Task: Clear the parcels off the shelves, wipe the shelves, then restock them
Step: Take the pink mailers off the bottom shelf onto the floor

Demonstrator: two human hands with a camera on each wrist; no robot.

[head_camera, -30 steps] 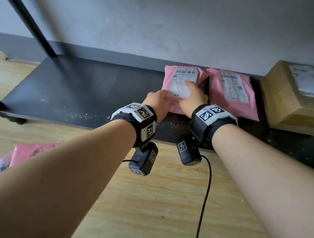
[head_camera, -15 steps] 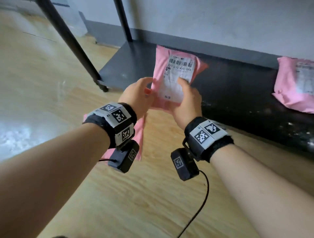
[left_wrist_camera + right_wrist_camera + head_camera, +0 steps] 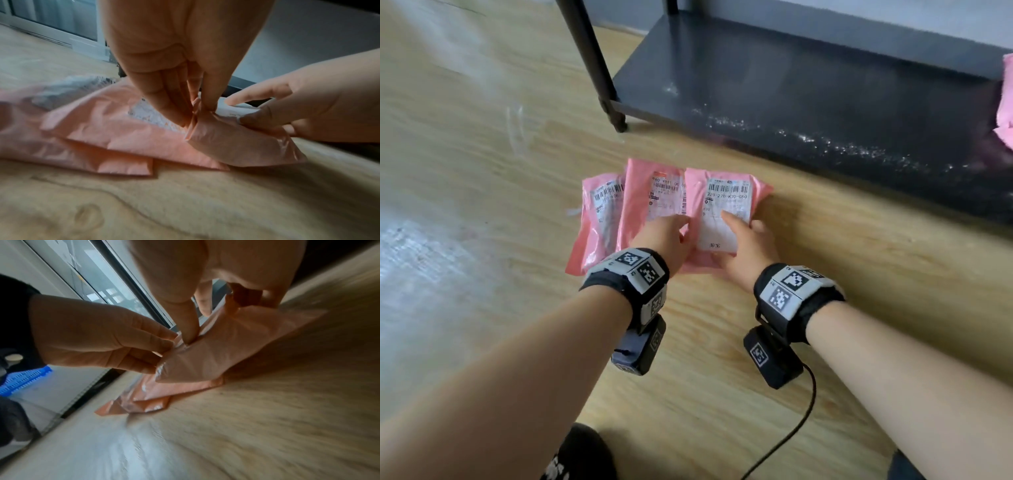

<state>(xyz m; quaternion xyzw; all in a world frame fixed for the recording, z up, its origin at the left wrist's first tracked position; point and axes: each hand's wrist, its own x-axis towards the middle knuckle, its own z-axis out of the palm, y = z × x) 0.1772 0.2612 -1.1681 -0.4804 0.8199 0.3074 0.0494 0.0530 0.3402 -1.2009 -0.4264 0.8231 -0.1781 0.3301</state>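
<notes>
Both hands hold a pink parcel (image 3: 722, 209) (image 3: 236, 146) (image 3: 226, 350) with a white barcode label, low over the wooden floor. My left hand (image 3: 671, 236) (image 3: 193, 110) pinches its left edge. My right hand (image 3: 746, 240) (image 3: 216, 318) grips its right side, thumb on the label. It overlaps the right side of two more pink parcels (image 3: 650, 198) (image 3: 602, 212) lying on the floor. The dark bottom shelf (image 3: 808, 85) stands behind, dusty along its front edge.
Another pink parcel (image 3: 1005, 102) lies on the shelf at the far right edge. The black shelf post (image 3: 592, 61) stands on the floor behind the pile. A cable (image 3: 801, 411) trails from my right wrist. A blue crate (image 3: 22, 381) sits off to the left.
I lifted the labelled pink parcel off the shelf with both hands, carried it left and down, and now it is on the pile of parcels on the floor.
</notes>
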